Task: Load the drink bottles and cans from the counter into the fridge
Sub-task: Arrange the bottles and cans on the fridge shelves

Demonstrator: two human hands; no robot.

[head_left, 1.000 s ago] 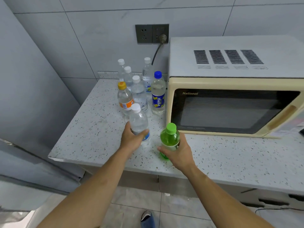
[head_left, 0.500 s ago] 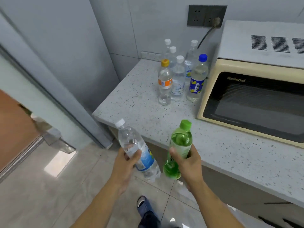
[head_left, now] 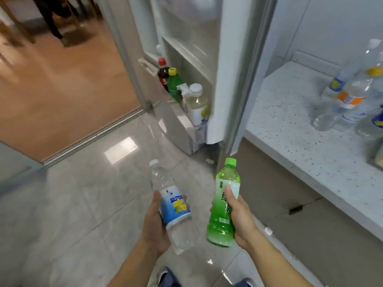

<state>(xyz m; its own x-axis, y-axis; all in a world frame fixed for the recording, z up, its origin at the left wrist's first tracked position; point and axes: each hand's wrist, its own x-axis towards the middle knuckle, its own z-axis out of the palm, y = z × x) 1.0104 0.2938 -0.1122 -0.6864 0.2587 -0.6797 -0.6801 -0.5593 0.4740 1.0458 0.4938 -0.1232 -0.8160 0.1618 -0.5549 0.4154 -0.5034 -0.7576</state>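
My left hand (head_left: 154, 224) grips a clear bottle with a blue label (head_left: 173, 206), tilted left, over the tiled floor. My right hand (head_left: 240, 216) holds a green bottle with a green cap (head_left: 222, 206) upright beside it. Ahead stands the open fridge (head_left: 228, 59). Its door shelf (head_left: 182, 125) carries a red-capped dark bottle (head_left: 162, 69), a yellow-capped green bottle (head_left: 173, 83) and a white-capped pale bottle (head_left: 196, 104). Several more bottles (head_left: 350, 98) stand on the speckled counter (head_left: 290, 125) at the right, blurred.
Grey cabinet fronts (head_left: 290, 204) run under the counter on my right. A sliding-door track (head_left: 91, 137) separates the tiles from a wooden floor at the left. Chair legs and a person's legs (head_left: 51, 19) show at the far top left. My shoes (head_left: 167, 276) are at the bottom.
I have turned left from the counter toward the open fridge, carrying both bottles with me. The microwave has left the view and the fridge interior has come in.
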